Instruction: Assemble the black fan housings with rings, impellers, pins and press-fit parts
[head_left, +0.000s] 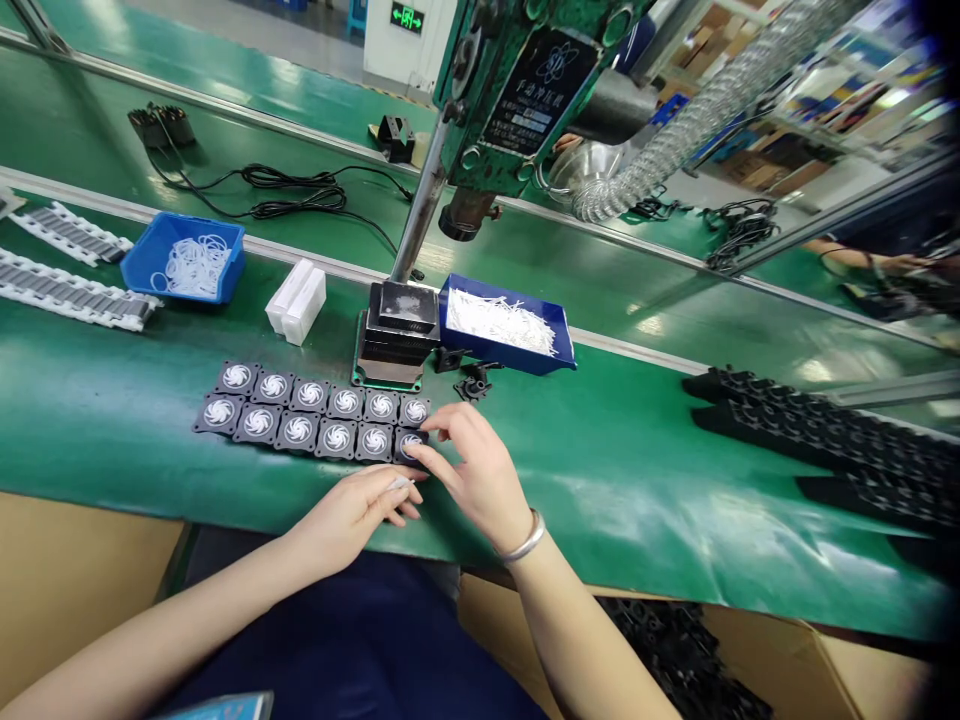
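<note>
Two rows of small black fan frames with white impellers point(315, 415) lie on the green table point(637, 480). My right hand point(472, 470), with a silver bangle on the wrist, rests at the right end of the rows, fingertips pinched on the last fan frame point(411, 443). My left hand point(360, 510) lies just below that end, fingers curled around a small white piece point(400, 483). One loose black frame point(474, 383) sits behind my right hand.
A green hand press point(517, 90) stands behind the fans with its black die block point(397, 335). Beside it are a blue tray of white strips point(502, 325), a blue bin of white rings point(187, 262), white blocks point(298, 300), and stacked black frames point(825, 440) at right.
</note>
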